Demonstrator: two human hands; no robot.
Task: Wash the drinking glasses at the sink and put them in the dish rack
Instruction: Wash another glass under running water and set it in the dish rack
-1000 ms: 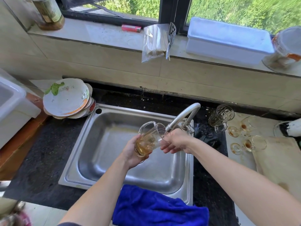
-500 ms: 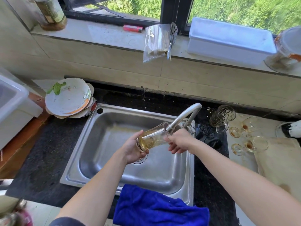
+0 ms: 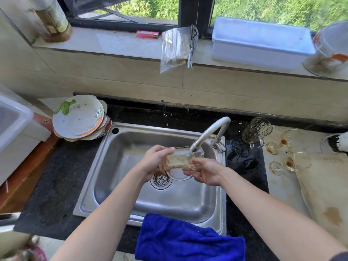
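A clear drinking glass (image 3: pixel 178 160) with brownish liquid lies on its side over the steel sink (image 3: pixel 116 166), its mouth at the tap's spout (image 3: pixel 195 147). My left hand (image 3: pixel 155 159) grips its base end and my right hand (image 3: pixel 205 172) holds it from below near the rim. Brown liquid runs off the glass by my left hand. A patterned glass mug (image 3: pixel 257 131) and three stained stemmed glasses (image 3: pixel 288 162) lie on the counter to the right of the sink.
A stack of dirty plates (image 3: pixel 79 117) sits at the sink's back left corner. A blue cloth (image 3: pixel 188 240) drapes over the sink's front edge. A stained cutting board (image 3: pixel 327 194) lies at the right, a white tub (image 3: pixel 13 129) at the left.
The glass has tipped from tilted to lying flat under the spout and dropped lower over the drain. My right hand moved from the tap to under the glass.
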